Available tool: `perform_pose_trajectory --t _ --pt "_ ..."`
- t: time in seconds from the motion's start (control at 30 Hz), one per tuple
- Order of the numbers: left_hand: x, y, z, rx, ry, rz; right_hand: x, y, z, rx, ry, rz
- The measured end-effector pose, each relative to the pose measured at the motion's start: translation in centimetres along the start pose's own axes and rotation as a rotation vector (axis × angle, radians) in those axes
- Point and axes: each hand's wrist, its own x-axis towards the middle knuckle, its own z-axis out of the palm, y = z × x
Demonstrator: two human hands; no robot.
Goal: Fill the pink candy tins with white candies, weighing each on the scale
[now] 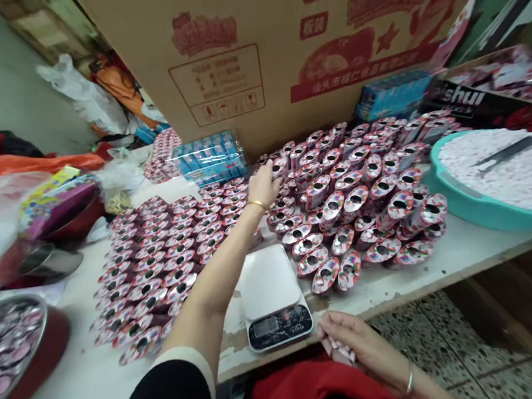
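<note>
My left hand point(264, 184) is stretched far forward, fingers closed on one small red-and-pink printed tin point(278, 168) at the back of the table. Several such tins point(360, 197) with open holes in their tops lie heaped to the right; another batch point(159, 266) lies in flat rows to the left. My right hand point(350, 339) stays low near the table's front edge, cupped around a few small white-pink candies point(341, 349). A white digital kitchen scale point(270, 296) sits between the two hands.
A teal basin point(464, 205) of white candies with a black scoop stands at the right. A big cardboard box point(279, 41) leans at the back, blue packs point(210, 158) before it. A metal bowl of lids point(11, 343) and plastic bags lie left.
</note>
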Motion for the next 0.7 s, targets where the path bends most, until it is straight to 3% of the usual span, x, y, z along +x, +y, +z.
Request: perform_pose_trajectory --t 0.07,0.17,0.23,0.33,0.5,0.7 --pt "-3.7 -0.8 -3.1 -0.083 0.098 0.045 -0.6 0.6 -0.7 0.040 0.026 0.016" --pt "-11.1 -1.3 -7.0 -0.186 -0.018 0.191 -1.0 1.3 -1.2 0.124 0.053 0.021" --pt "-15.9 -1.4 -7.9 -0.202 -0.119 0.213 -1.0 1.6 -1.1 0.160 0.045 0.017" --pt "-21.2 -1.7 -6.7 -0.187 -0.220 0.194 -1.0 1.8 -0.5 0.157 0.027 0.005" --pt "-24.1 -2.5 -4.1 -0.209 -0.214 0.158 -1.4 1.8 0.4 0.084 -0.006 -0.019" --pt "-27.8 -2.0 -5.4 -0.251 0.140 -0.053 -1.7 0.3 0.9 -0.075 0.034 -0.019"
